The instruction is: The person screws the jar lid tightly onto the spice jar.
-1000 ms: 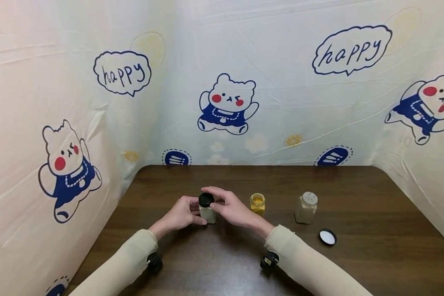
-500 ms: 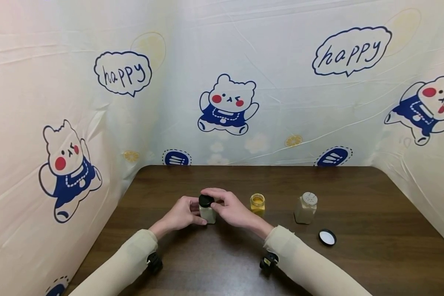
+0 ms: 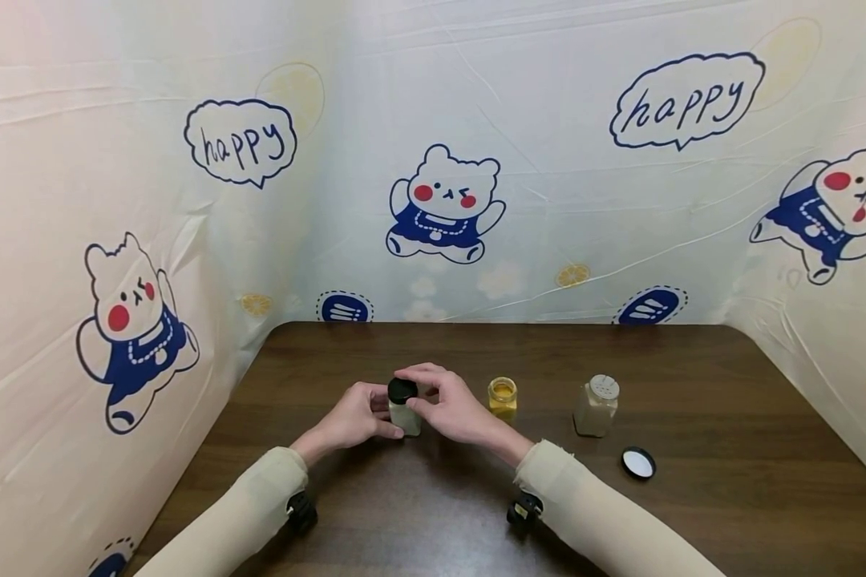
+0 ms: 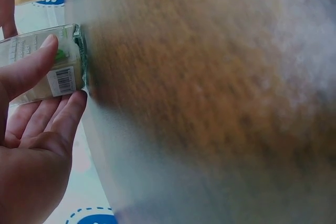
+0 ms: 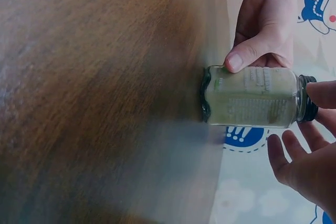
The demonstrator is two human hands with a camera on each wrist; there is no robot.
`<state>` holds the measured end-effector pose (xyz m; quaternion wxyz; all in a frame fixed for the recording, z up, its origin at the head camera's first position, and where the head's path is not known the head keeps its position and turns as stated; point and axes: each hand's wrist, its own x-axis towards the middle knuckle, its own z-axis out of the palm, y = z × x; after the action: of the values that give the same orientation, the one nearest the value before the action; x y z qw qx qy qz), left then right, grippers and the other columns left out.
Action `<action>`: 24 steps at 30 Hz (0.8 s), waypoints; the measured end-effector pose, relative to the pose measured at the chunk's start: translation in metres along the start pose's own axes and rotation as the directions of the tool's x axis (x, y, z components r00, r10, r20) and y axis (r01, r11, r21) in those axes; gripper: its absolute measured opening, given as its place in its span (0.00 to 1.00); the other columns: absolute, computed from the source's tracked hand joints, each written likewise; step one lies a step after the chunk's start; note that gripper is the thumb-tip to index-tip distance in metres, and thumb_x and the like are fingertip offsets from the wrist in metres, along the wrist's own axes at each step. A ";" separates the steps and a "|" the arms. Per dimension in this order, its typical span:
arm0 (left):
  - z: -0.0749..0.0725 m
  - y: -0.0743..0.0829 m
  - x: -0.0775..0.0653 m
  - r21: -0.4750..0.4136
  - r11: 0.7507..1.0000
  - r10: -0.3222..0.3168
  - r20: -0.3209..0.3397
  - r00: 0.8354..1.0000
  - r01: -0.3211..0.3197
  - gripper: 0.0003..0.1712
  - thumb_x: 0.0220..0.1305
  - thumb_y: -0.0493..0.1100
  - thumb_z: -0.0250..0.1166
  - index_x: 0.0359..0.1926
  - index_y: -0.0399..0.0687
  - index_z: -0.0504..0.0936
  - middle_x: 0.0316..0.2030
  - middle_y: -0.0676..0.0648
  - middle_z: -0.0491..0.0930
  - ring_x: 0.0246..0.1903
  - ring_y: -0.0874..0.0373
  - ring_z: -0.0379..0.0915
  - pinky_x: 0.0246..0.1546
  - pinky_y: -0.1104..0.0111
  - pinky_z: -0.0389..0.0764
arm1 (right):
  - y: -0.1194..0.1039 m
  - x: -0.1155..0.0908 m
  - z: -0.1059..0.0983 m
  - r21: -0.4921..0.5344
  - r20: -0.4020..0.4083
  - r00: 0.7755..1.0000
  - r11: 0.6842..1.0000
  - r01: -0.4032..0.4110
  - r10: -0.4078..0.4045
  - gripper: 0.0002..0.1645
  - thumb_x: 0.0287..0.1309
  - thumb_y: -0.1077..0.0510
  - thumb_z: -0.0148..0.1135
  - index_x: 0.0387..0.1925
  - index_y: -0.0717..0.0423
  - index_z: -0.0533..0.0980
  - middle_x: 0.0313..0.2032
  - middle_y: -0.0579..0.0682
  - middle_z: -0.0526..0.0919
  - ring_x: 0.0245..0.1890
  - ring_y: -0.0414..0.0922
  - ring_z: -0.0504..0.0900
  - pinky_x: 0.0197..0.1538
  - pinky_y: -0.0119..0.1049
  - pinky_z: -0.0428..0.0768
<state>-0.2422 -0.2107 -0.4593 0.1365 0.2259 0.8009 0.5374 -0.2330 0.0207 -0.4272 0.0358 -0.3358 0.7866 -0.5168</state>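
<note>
In the head view, my left hand (image 3: 350, 418) holds the pale green jar (image 3: 406, 420) around its lower body, thumb on the near side; the jar stands upright on the left part of the brown table (image 3: 418, 513). My right hand (image 3: 453, 407) pinches its black cap (image 3: 402, 391) between thumb and fingers. Right of that hand stands an uncapped yellow jar (image 3: 503, 407); farther right is a greyish jar (image 3: 595, 412) with a holed top, and nearer me, to its right, lies a loose black lid (image 3: 638, 462).

In the left wrist view, my left thumb presses the glass near a barcode label (image 4: 61, 81), fingers on the opposite side.

In the right wrist view, my right fingers touch the cap, which sits on the jar's mouth.
</note>
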 end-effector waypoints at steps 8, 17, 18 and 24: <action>0.000 0.000 0.000 0.004 1.000 0.009 0.004 1.000 -0.009 0.28 0.55 0.24 0.78 0.58 0.29 0.84 0.51 0.38 0.87 0.54 0.44 0.84 0.55 0.62 0.84 | -0.001 0.001 0.001 -0.050 -0.024 1.000 0.999 -0.020 0.019 0.27 0.71 0.64 0.67 0.69 0.53 0.78 0.60 0.49 0.79 0.61 0.48 0.77 0.58 0.54 0.81; -0.001 0.001 0.000 0.006 1.000 0.018 0.008 1.000 -0.018 0.28 0.55 0.24 0.78 0.59 0.30 0.84 0.52 0.38 0.87 0.55 0.43 0.84 0.55 0.62 0.84 | -0.003 0.002 0.004 -0.117 -0.046 0.999 0.993 -0.019 0.013 0.29 0.69 0.60 0.71 0.69 0.54 0.78 0.56 0.50 0.76 0.57 0.52 0.76 0.56 0.54 0.81; -0.001 0.000 0.000 0.004 1.000 0.018 0.008 1.000 -0.018 0.28 0.55 0.24 0.78 0.58 0.30 0.84 0.52 0.38 0.87 0.55 0.43 0.84 0.55 0.61 0.84 | -0.003 0.002 0.004 -0.126 -0.051 0.999 0.992 -0.014 0.007 0.29 0.68 0.59 0.72 0.69 0.55 0.78 0.55 0.50 0.76 0.57 0.53 0.76 0.54 0.51 0.81; -0.001 -0.001 0.000 -0.003 1.000 0.014 0.007 1.000 -0.014 0.27 0.54 0.24 0.78 0.57 0.29 0.84 0.51 0.38 0.87 0.54 0.44 0.84 0.55 0.62 0.84 | -0.002 0.004 0.006 -0.179 -0.071 0.997 0.984 0.002 -0.015 0.31 0.66 0.54 0.75 0.68 0.52 0.79 0.50 0.48 0.74 0.55 0.53 0.73 0.50 0.43 0.74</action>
<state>-0.2428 -0.2113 -0.4598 0.1360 0.2331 0.7981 0.5387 -0.2324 0.0137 -0.4269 -0.0249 -0.3221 0.8294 -0.4558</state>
